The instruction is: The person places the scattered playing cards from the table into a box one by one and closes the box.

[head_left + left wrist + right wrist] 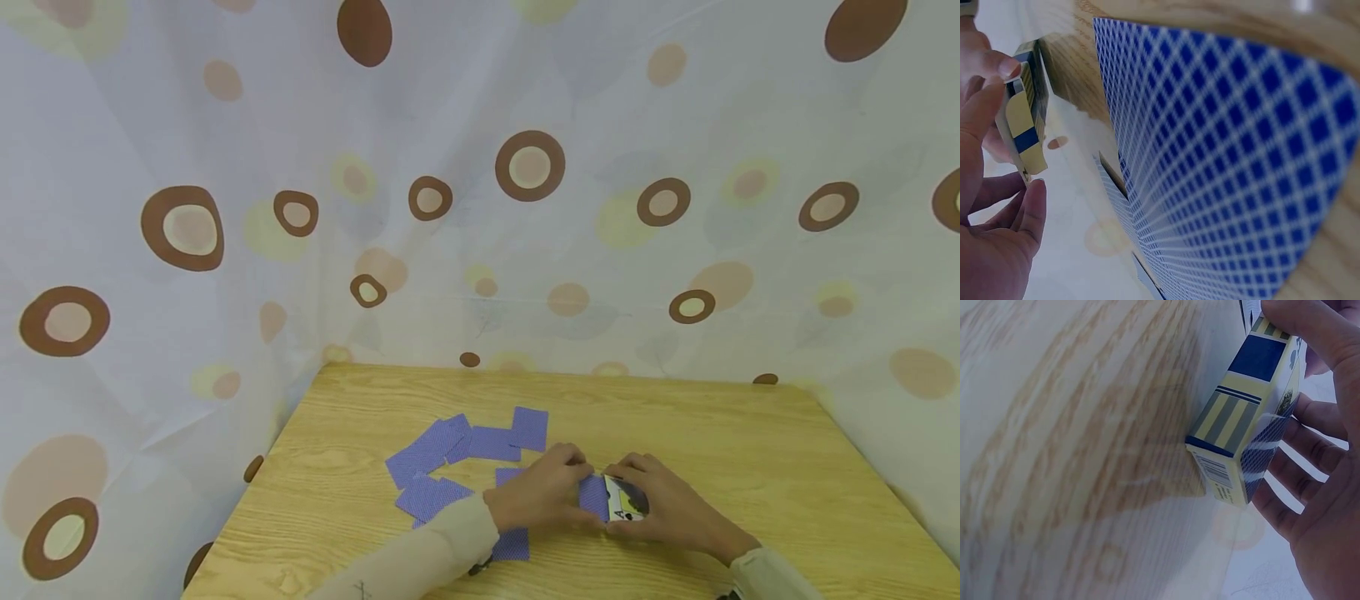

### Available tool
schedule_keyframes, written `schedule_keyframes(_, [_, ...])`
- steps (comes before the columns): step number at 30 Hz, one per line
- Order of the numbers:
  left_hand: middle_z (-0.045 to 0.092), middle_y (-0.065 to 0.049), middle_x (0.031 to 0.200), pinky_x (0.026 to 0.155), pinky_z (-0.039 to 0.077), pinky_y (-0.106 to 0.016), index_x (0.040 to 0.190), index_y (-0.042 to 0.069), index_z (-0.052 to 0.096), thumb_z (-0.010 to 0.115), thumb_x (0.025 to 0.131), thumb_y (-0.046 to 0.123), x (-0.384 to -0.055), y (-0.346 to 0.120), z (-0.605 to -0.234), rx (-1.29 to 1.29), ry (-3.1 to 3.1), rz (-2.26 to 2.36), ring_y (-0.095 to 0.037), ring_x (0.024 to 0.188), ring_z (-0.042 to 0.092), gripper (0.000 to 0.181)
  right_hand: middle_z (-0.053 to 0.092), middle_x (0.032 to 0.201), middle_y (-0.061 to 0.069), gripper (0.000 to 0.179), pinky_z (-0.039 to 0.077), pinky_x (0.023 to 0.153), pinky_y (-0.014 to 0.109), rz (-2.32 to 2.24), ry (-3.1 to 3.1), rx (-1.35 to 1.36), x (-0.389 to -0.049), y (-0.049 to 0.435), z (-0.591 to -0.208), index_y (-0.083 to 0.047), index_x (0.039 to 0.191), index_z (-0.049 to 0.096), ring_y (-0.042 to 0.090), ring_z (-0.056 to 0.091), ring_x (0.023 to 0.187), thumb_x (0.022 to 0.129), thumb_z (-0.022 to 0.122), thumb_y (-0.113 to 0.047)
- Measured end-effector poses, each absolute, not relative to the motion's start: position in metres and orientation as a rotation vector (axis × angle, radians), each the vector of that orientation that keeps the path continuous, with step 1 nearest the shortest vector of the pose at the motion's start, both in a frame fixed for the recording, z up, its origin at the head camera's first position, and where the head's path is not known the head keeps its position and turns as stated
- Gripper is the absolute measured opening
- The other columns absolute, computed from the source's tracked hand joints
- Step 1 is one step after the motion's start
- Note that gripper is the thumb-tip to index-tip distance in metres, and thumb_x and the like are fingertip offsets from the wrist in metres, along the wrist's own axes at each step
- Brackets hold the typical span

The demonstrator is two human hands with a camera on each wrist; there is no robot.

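My right hand [675, 504] grips a playing-card box [624, 500], thumb along one edge and fingers along the other. The box [1229, 419] is cream with blue bands, grey stripes and a barcode on its end; it is tilted over the table in the right wrist view. At its open end, a cream flap [1025, 128] sticks out. My left hand [543, 492] pinches a blue-backed playing card or stack [594, 497] by its opposite edges, right at the box's mouth. How far the cards reach into the box is hidden.
Several blue-backed cards [423, 454] lie face down and overlapping on the wooden table [712, 425], left of the hands. More cards [512, 546] lie partly under my left forearm. A spotted curtain [480, 242] hangs behind the table and along its sides.
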State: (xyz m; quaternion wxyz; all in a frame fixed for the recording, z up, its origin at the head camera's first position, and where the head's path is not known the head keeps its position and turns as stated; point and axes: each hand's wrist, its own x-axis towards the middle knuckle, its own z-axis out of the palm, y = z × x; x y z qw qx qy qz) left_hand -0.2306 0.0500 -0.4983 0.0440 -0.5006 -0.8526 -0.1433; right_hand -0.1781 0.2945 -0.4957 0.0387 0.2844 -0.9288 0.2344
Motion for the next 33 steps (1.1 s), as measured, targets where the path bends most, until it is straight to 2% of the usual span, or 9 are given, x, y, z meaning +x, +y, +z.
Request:
schedule_keyframes(7, [0.057, -0.005, 0.132, 0.094, 0.045, -0.013, 0.141, 0.000, 0.060, 0.076, 0.085, 0.063, -0.231, 0.045, -0.496, -1.512, -2.663, -0.539, -0.010, 0.115, 0.053, 0.086, 0.056, 0.120, -0.007, 0.072, 0.054, 0.083, 0.037, 0.710, -2.863, 0.854, -0.178, 0.295, -0.496, -0.010, 0.132, 0.065, 0.014, 0.054, 0.104, 0.085, 0.075, -0.063])
schedule_keyframes(16, [0.060, -0.005, 0.121, 0.080, 0.043, -0.009, 0.136, 0.001, 0.064, 0.077, 0.089, 0.054, -0.236, 0.036, -0.496, -1.575, -2.615, -0.605, -0.004, 0.099, 0.054, 0.071, 0.056, 0.119, -0.006, 0.071, 0.054, 0.081, 0.035, 0.680, -2.835, 0.879, -0.177, 0.297, -0.498, -0.008, 0.131, 0.066, 0.014, 0.053, 0.103, 0.085, 0.077, -0.061])
schedule_keyframes(27, [0.058, 0.002, 0.123, 0.089, 0.043, -0.011, 0.135, 0.006, 0.066, 0.074, 0.087, 0.061, -0.230, 0.054, -0.500, -1.524, -2.652, -0.518, -0.004, 0.108, 0.052, 0.073, 0.055, 0.121, -0.006, 0.072, 0.054, 0.083, 0.035, 0.691, -2.854, 0.870, -0.173, 0.294, -0.492, -0.010, 0.134, 0.064, 0.013, 0.053, 0.104, 0.086, 0.074, -0.063])
schedule_keyframes(33, [0.059, 0.002, 0.122, 0.090, 0.044, -0.011, 0.134, 0.006, 0.066, 0.070, 0.088, 0.064, -0.226, 0.060, -0.502, -1.487, -2.634, -0.483, -0.005, 0.107, 0.053, 0.075, 0.055, 0.121, -0.006, 0.071, 0.054, 0.083, 0.036, 0.695, -2.856, 0.839, -0.172, 0.294, -0.491, -0.010, 0.132, 0.065, 0.014, 0.053, 0.104, 0.086, 0.074, -0.064])
